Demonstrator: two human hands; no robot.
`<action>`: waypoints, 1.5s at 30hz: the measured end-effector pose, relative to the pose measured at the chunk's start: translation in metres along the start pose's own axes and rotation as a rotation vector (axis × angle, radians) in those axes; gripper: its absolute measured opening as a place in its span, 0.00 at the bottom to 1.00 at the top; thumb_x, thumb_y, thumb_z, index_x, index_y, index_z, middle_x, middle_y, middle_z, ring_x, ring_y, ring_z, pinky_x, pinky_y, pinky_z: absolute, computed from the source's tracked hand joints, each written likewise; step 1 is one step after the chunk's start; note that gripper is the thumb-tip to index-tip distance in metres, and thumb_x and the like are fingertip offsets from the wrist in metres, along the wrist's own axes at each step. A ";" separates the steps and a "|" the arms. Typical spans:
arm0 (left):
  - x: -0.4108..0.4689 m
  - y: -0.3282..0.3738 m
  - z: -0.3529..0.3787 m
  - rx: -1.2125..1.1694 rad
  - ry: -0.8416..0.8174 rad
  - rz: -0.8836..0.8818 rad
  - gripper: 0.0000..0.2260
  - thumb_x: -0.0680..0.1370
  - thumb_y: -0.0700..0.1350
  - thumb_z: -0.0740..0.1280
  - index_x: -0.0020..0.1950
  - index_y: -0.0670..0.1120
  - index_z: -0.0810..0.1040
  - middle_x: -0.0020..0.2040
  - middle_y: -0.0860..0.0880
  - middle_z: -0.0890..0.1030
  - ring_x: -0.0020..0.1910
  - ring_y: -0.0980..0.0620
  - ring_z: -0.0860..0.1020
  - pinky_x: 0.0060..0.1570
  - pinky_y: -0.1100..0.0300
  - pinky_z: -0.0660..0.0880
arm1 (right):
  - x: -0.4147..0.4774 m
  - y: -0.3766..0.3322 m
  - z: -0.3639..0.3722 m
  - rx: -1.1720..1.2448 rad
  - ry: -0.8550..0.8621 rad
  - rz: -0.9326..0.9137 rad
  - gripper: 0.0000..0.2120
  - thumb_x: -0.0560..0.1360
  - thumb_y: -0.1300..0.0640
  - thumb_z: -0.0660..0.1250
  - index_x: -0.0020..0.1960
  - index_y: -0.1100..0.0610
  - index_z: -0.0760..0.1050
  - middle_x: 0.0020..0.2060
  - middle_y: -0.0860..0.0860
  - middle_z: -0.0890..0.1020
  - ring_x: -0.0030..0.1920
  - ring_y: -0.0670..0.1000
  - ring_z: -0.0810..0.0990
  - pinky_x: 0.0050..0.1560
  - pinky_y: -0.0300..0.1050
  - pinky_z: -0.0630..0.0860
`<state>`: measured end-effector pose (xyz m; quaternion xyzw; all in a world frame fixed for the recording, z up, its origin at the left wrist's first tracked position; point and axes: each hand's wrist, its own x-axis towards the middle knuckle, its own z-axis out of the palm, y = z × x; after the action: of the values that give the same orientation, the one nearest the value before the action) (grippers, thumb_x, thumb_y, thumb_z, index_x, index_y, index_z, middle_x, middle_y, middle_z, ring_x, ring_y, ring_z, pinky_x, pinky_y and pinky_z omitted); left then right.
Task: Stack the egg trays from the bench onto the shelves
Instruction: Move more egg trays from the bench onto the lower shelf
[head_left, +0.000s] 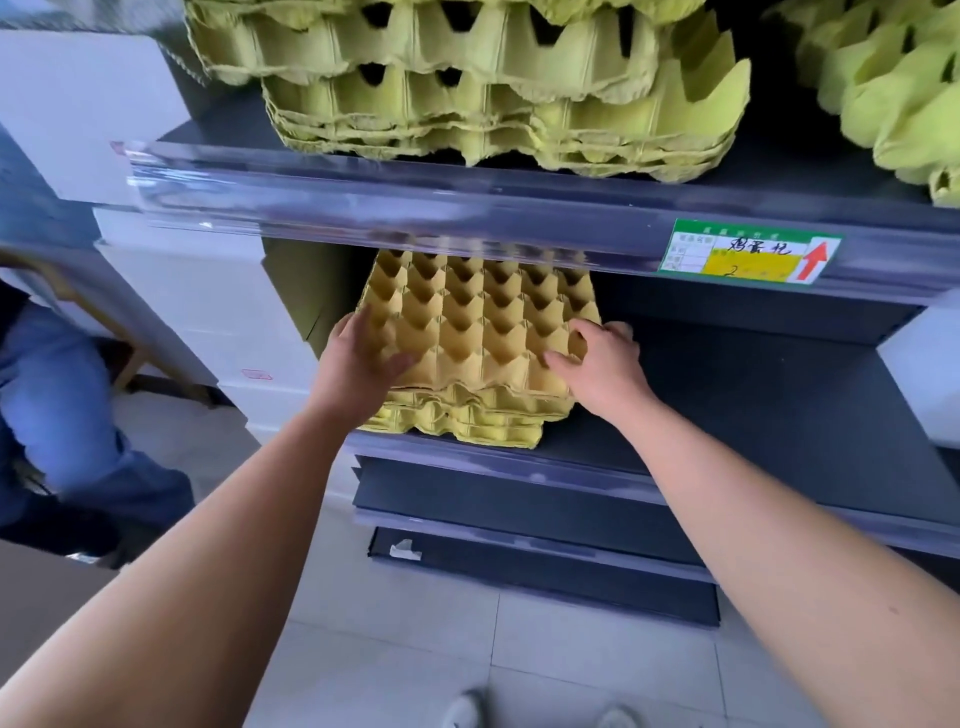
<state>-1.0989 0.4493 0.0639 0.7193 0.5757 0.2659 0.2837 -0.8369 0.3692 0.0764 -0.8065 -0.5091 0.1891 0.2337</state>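
An orange-yellow egg tray (483, 322) tops a small stack of yellow trays (467, 423) on the dark lower shelf (753, 405). My left hand (358, 358) grips the top tray's near-left corner, thumb over its cups. At the near-right corner, my right hand (597, 364) holds the same tray, thumb on top and fingers curled round its right edge. The tray's far end is hidden behind the upper shelf's front rail (467, 218). More yellow-green trays (493, 88) are stacked on the upper shelf, and another pile (893, 88) stands at the far right.
White boxes (208, 312) are stacked left of the shelving, and one white box (924, 374) sits at the right on the lower shelf. A green and yellow price label (748, 257) hangs on the rail. A person in blue trousers (62, 415) stands at the left. Tiled floor (467, 649) lies below.
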 end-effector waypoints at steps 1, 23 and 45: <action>0.001 -0.001 -0.001 -0.014 0.008 0.003 0.30 0.70 0.59 0.73 0.68 0.53 0.69 0.61 0.50 0.76 0.57 0.49 0.75 0.50 0.57 0.70 | 0.000 -0.002 0.001 -0.001 0.007 -0.002 0.28 0.75 0.45 0.66 0.72 0.53 0.66 0.67 0.60 0.62 0.66 0.61 0.64 0.66 0.52 0.67; -0.053 0.077 0.034 0.464 0.024 0.390 0.19 0.77 0.50 0.65 0.65 0.44 0.75 0.62 0.44 0.78 0.59 0.38 0.75 0.59 0.47 0.68 | -0.073 0.032 -0.039 -0.214 0.195 -0.180 0.22 0.77 0.52 0.64 0.68 0.60 0.71 0.69 0.56 0.70 0.69 0.57 0.68 0.68 0.48 0.63; -0.268 0.414 0.398 0.277 -0.366 1.021 0.15 0.72 0.51 0.59 0.40 0.44 0.81 0.37 0.48 0.81 0.35 0.43 0.79 0.38 0.53 0.75 | -0.299 0.435 -0.277 -0.298 0.527 0.373 0.15 0.74 0.58 0.68 0.59 0.63 0.79 0.56 0.57 0.82 0.58 0.58 0.78 0.60 0.47 0.72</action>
<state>-0.5887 0.0734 0.0665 0.9718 0.1251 0.1624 0.1168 -0.4901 -0.1158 0.0757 -0.9320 -0.2972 -0.0626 0.1980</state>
